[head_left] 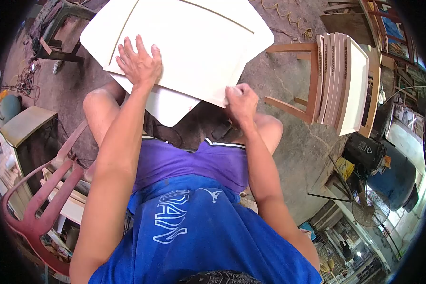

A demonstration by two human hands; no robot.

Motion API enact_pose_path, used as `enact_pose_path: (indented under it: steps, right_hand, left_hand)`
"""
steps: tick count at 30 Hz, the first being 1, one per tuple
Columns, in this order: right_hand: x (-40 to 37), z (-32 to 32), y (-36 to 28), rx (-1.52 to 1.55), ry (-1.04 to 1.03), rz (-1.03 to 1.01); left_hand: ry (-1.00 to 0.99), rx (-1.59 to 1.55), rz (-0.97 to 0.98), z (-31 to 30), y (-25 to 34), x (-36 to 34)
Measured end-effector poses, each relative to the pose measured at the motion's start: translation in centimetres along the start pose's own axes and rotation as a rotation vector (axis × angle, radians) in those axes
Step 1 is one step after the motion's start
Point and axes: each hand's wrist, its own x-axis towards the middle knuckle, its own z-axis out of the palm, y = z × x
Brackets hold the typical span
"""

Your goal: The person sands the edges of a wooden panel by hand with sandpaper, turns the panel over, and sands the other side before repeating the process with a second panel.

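A white panel (pixel 189 52) with narrow grooves near its edges lies on a larger white board (pixel 168 108) in front of my knees. My left hand (pixel 139 64) rests flat on the panel's left part, fingers spread. At the panel's near right corner, my right hand (pixel 242 100) is closed, its fingers curled in at the edge. Whatever is between those fingers is too small or too hidden to make out.
Several tray-like panels (pixel 352 87) stand stacked on a wooden frame (pixel 313 80) at the right. A red plastic chair (pixel 38 208) is at lower left, a dark stool (pixel 61 26) at upper left. A fan (pixel 370 208) and a blue barrel (pixel 393 177) stand at lower right.
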Motion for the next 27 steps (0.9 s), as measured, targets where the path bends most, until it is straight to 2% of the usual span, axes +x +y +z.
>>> enact_pose_path:
  steps: [1,5,8,10,12,14,16,17,19,23,27]
  right_hand:
    - [1.0,-0.2,0.1,0.029,0.018,-0.042]
    - [0.7,0.1,0.4,0.104,-0.053,-0.003]
    - [0.7,-1.0,0.9,-0.011,-0.114,-0.175]
    - [3.2,-1.5,0.4,-0.031,-0.073,-0.178]
    - [4.9,-1.9,-0.4,-0.042,0.053,-0.265]
    - [4.1,-2.8,-0.7,-0.032,0.043,-0.303]
    - [3.0,-3.8,0.0,-0.327,-0.028,-0.699]
    - [2.7,-4.3,0.4,-0.341,-0.029,-0.701]
    - [2.1,-4.6,1.1,-0.488,-0.114,-1.04]
    - [0.8,-4.1,1.5,-0.57,-0.211,-1.183]
    - [0.5,-2.9,2.0,-0.556,-0.192,-1.146]
  left_hand:
    - [-0.003,0.0,-0.005,-0.2,0.2,0.2]
    - [-0.007,-0.013,-0.009,-0.2,0.1,-0.2]
    - [-0.006,-0.009,-0.013,-0.2,0.1,-0.2]
    - [0.004,-0.012,-0.009,0.1,0.0,-0.2]
    - [0.017,-0.017,-0.006,0.1,-0.1,-0.1]
    - [0.001,-0.028,-0.014,0.2,-0.2,-0.1]
    - [0.002,-0.031,-0.015,0.1,-0.2,-0.2]
    - [0.007,-0.029,-0.01,0.2,-0.2,-0.2]
    - [0.012,-0.037,-0.009,0.5,-0.3,-0.2]
    - [-0.008,-0.011,0.017,0.2,-0.6,-0.3]
    - [-0.021,-0.039,0.01,-0.2,-0.4,-0.4]
